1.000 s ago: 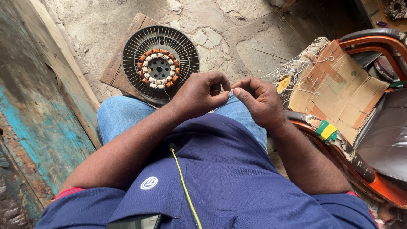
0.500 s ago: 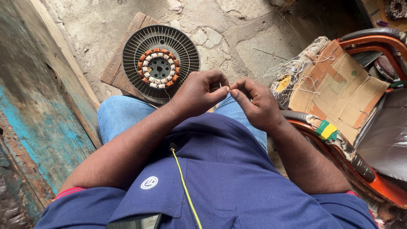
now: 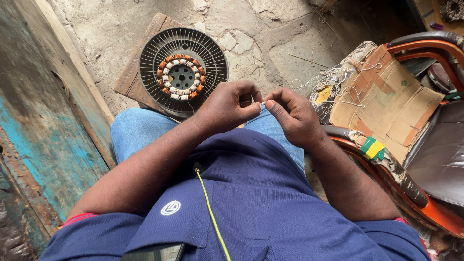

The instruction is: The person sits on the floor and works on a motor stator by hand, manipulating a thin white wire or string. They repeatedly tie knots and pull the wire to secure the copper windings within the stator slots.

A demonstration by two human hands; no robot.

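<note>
Hands barely shifted; left hand and right hand pinch thin pale thread, grips together.

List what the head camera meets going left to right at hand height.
Worn teal wooden board → left hand → small white piece pinched between both hands → right hand → flattened cardboard on the orange chair.
</note>
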